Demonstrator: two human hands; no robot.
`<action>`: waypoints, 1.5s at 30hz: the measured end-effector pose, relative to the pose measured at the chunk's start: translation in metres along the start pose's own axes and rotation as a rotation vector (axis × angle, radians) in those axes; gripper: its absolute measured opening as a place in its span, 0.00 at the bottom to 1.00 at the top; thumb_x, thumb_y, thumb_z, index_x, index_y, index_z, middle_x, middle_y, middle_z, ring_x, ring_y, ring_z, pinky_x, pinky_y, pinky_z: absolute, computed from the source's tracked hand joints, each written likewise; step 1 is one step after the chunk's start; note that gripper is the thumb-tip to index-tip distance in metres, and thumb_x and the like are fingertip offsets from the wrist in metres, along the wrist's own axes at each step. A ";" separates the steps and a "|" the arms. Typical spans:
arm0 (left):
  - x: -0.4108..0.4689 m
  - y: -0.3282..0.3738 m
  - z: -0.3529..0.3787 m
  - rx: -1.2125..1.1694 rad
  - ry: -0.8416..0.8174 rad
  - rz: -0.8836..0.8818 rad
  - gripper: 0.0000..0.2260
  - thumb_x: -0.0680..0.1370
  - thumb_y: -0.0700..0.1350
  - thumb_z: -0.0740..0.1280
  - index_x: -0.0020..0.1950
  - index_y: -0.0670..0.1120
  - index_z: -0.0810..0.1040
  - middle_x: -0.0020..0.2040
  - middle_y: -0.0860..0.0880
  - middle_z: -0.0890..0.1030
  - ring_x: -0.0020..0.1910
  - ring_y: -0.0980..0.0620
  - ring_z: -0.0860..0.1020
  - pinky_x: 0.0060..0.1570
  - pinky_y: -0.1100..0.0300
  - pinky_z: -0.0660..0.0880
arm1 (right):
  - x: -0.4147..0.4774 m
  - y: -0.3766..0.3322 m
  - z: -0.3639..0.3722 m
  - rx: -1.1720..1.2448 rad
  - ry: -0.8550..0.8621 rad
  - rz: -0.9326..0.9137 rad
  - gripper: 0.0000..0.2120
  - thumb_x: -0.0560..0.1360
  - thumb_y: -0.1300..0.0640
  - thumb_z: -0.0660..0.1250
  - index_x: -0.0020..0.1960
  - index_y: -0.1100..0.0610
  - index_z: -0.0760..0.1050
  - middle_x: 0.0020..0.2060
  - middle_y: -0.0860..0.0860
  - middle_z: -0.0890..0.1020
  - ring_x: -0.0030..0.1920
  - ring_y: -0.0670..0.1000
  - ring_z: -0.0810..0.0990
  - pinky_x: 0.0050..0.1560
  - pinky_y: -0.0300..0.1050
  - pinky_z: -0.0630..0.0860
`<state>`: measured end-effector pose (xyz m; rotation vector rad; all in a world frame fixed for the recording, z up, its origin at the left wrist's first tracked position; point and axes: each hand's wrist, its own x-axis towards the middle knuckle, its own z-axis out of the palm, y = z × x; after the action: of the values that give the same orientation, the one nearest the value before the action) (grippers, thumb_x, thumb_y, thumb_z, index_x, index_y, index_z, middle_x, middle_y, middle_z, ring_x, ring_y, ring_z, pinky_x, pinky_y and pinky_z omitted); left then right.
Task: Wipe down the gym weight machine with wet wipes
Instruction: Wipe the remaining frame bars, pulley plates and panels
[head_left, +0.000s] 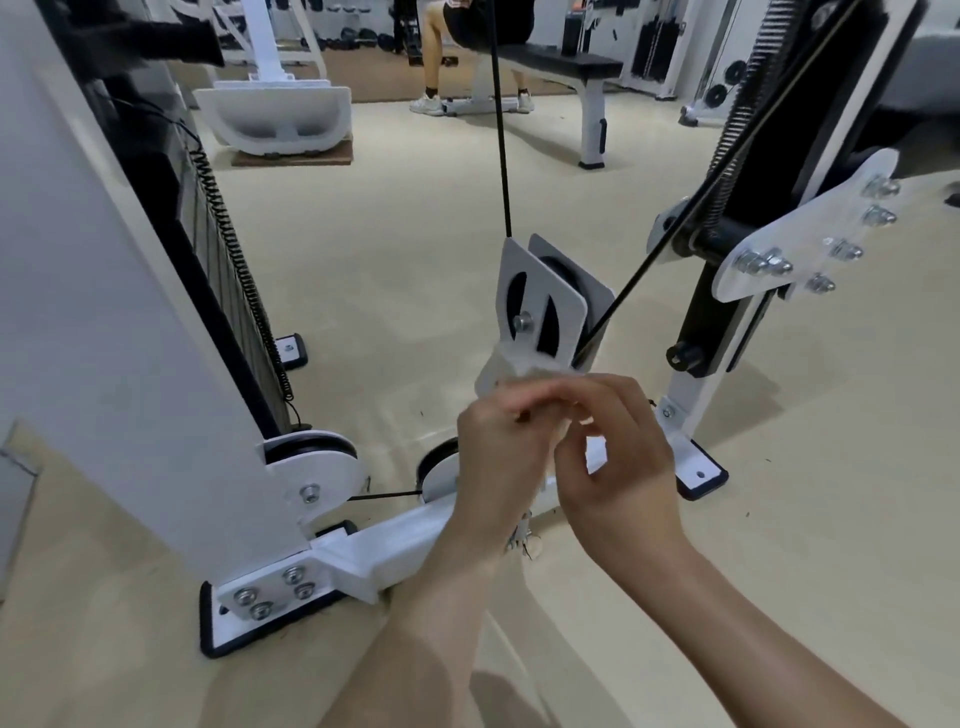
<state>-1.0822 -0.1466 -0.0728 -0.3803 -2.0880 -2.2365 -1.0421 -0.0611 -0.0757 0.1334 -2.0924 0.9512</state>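
Both hands are up together in front of the machine. The left hand (496, 462) has its fingers curled, pinching a white wet wipe (496, 371) that bunches just above its knuckles. The right hand (623, 467), close beside it, curls thumb and fingers onto the same wipe. Directly above the hands, the wipe touches the bottom of the hanging pulley bracket (550, 306), its black cable (501, 130) running upward. Below the wrists lies the white base frame (395, 545).

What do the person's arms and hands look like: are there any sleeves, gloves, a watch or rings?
The left hand and the right hand wear no gloves. Both arms are bare down to the picture's edge, and no sleeve shows. No watch, bracelet or ring is visible.
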 end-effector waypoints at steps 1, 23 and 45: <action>-0.007 -0.008 -0.001 0.082 -0.023 0.022 0.12 0.74 0.34 0.69 0.43 0.51 0.86 0.40 0.54 0.85 0.42 0.57 0.82 0.46 0.57 0.78 | -0.002 0.002 0.000 0.013 -0.001 0.051 0.16 0.71 0.68 0.59 0.54 0.58 0.78 0.50 0.48 0.77 0.49 0.38 0.76 0.46 0.31 0.73; -0.041 -0.052 -0.010 0.523 0.205 -0.071 0.16 0.73 0.42 0.73 0.55 0.55 0.73 0.53 0.58 0.75 0.53 0.57 0.76 0.52 0.59 0.76 | -0.028 0.069 0.001 0.535 -0.122 0.793 0.11 0.78 0.63 0.61 0.45 0.52 0.80 0.40 0.48 0.83 0.43 0.46 0.79 0.50 0.40 0.74; -0.017 -0.028 -0.009 0.811 0.124 -0.072 0.04 0.78 0.46 0.66 0.50 0.48 0.79 0.40 0.57 0.81 0.43 0.57 0.78 0.41 0.67 0.65 | -0.034 0.055 0.025 0.360 -0.169 0.878 0.07 0.78 0.62 0.63 0.50 0.56 0.79 0.35 0.52 0.83 0.36 0.48 0.78 0.45 0.45 0.78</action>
<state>-1.0731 -0.1555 -0.1046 -0.1019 -2.7011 -1.2064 -1.0572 -0.0468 -0.1415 -0.5895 -2.1140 1.8818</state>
